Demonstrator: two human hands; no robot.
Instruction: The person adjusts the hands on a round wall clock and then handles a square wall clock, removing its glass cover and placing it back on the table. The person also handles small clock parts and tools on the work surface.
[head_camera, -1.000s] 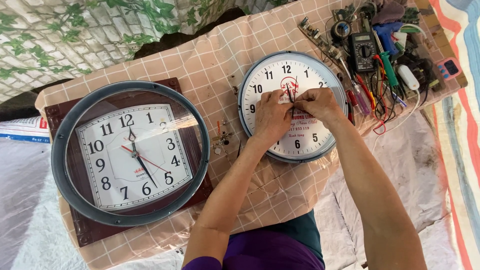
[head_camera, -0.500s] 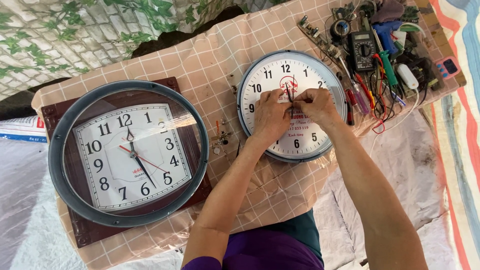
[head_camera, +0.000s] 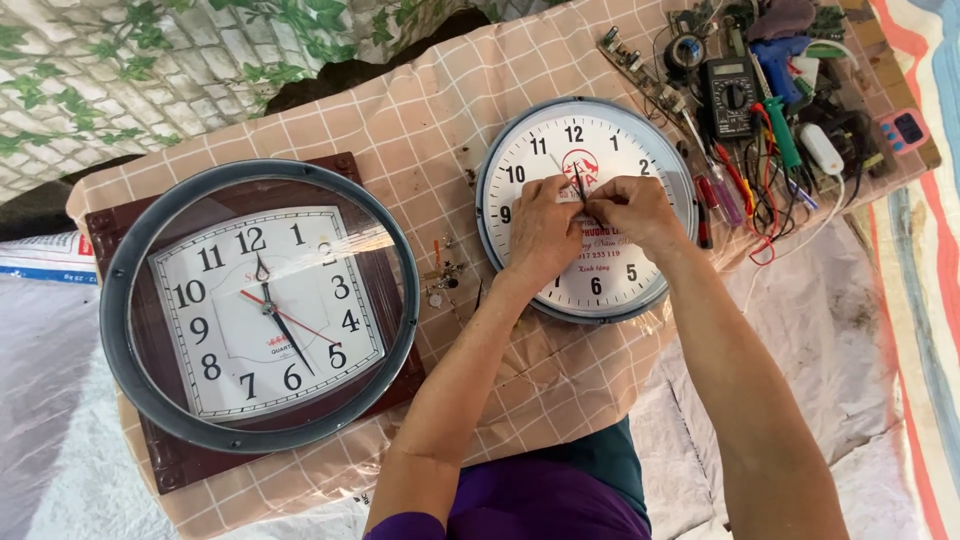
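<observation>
A round white clock face (head_camera: 600, 140) with black numerals and a grey rim lies on the checked cloth (head_camera: 400, 130). My left hand (head_camera: 540, 232) rests on its centre, fingers pinched at the thin dark clock hands (head_camera: 577, 183). My right hand (head_camera: 640, 212) meets it from the right, fingertips pinched on the same hands at the hub. Both palms cover the lower middle of the dial.
At left a square brown clock (head_camera: 262, 310) lies under a round grey cover ring (head_camera: 140, 330). Small metal parts (head_camera: 440, 275) sit between the clocks. Top right holds a multimeter (head_camera: 732, 95), screwdrivers, wires and a white adapter (head_camera: 822, 148).
Both hands stay pinched at the clock's centre; only slight finger shifts show. The view has drifted a little.
</observation>
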